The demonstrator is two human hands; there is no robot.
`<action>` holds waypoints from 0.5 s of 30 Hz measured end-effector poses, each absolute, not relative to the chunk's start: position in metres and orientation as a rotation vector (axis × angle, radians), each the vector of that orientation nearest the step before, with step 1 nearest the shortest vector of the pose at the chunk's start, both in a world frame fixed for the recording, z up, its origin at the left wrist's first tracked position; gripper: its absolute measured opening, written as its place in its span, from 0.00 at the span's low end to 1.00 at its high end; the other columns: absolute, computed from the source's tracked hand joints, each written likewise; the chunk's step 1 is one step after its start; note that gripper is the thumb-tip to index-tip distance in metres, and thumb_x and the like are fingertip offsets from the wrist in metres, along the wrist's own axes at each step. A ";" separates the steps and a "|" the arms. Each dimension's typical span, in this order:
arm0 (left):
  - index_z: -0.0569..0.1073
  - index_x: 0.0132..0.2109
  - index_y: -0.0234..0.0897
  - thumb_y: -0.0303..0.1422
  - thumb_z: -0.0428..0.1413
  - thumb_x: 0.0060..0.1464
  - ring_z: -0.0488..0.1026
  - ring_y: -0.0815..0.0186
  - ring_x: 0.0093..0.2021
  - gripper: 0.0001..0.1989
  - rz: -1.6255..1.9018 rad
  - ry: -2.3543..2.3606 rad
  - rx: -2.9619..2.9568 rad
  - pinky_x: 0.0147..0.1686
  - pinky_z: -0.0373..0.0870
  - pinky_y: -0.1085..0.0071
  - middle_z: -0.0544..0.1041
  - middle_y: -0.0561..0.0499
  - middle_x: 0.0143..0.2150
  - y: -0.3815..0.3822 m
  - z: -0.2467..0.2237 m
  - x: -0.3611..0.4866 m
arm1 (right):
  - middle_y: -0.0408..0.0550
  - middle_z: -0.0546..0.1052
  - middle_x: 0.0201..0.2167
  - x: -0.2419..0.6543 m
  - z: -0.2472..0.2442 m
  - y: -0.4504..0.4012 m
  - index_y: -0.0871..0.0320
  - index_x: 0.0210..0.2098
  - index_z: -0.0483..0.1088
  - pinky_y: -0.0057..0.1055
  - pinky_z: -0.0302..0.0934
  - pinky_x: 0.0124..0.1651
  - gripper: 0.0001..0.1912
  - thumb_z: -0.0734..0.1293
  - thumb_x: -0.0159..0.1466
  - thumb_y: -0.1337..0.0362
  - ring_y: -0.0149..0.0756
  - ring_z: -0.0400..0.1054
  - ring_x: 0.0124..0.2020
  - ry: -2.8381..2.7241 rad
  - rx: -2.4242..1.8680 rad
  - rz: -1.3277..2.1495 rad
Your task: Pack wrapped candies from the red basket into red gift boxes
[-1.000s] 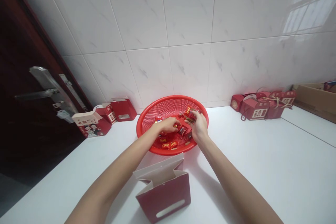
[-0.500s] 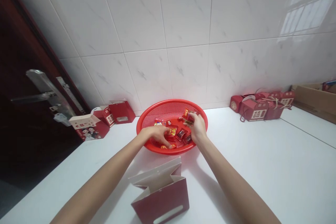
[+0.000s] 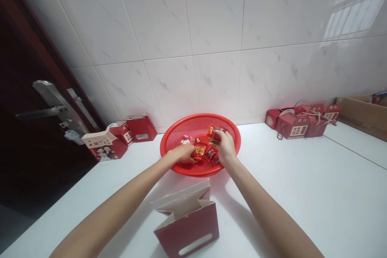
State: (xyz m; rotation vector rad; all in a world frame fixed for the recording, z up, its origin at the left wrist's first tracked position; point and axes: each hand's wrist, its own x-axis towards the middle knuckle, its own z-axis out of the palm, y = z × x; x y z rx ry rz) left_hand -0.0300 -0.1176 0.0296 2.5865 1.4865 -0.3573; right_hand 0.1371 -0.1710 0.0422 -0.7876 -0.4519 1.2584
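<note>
A red plastic basket (image 3: 200,117) holds several wrapped candies, among them a red packet with yellow lettering (image 3: 200,151) and dark red squares (image 3: 210,154). Inside its left half, my left hand (image 3: 185,154) has its fingers closed on a red candy packet, mostly hidden beneath them. On the basket's right side my right hand (image 3: 226,147) pinches wrapped candies (image 3: 214,141), one of them brownish gold. Nearer to me, between my forearms, a dark red paper gift box (image 3: 187,229) stands upright with its top open and a slot in its front.
Red gift boxes (image 3: 104,147) stand at the left by the door with its metal handle (image 3: 45,111). More red boxes with cord handles (image 3: 298,125) sit at the right against the tiled wall. A cardboard box (image 3: 363,115) lies beyond them on the white table (image 3: 302,177).
My left hand's fingers have closed and drawn in around a candy packet at the basket's near left. My right hand has shifted slightly, still pinching candies. The basket has moved a little rightward in view.
</note>
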 end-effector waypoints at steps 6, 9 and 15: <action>0.76 0.31 0.38 0.28 0.57 0.50 0.74 0.61 0.32 0.03 -0.170 1.463 2.574 0.29 0.62 0.71 0.78 0.49 0.29 -0.109 0.025 -0.034 | 0.37 0.74 0.22 0.134 0.043 -0.174 0.57 0.27 0.69 0.23 0.64 0.22 0.04 0.68 0.52 0.68 0.28 0.68 0.21 -0.454 -0.793 1.261; 0.76 0.30 0.38 0.26 0.57 0.50 0.74 0.62 0.31 0.05 -0.137 1.441 2.565 0.29 0.63 0.71 0.78 0.50 0.27 -0.106 0.024 -0.032 | 0.37 0.73 0.22 0.133 0.042 -0.172 0.57 0.27 0.68 0.23 0.64 0.21 0.05 0.69 0.51 0.68 0.29 0.68 0.21 -0.467 -0.791 1.263; 0.79 0.38 0.36 0.28 0.54 0.54 0.76 0.61 0.37 0.08 0.040 1.415 2.528 0.37 0.68 0.70 0.82 0.47 0.37 -0.103 0.026 -0.029 | 0.37 0.74 0.22 0.131 0.042 -0.173 0.58 0.27 0.68 0.23 0.64 0.20 0.04 0.69 0.51 0.69 0.29 0.69 0.21 -0.479 -0.792 1.280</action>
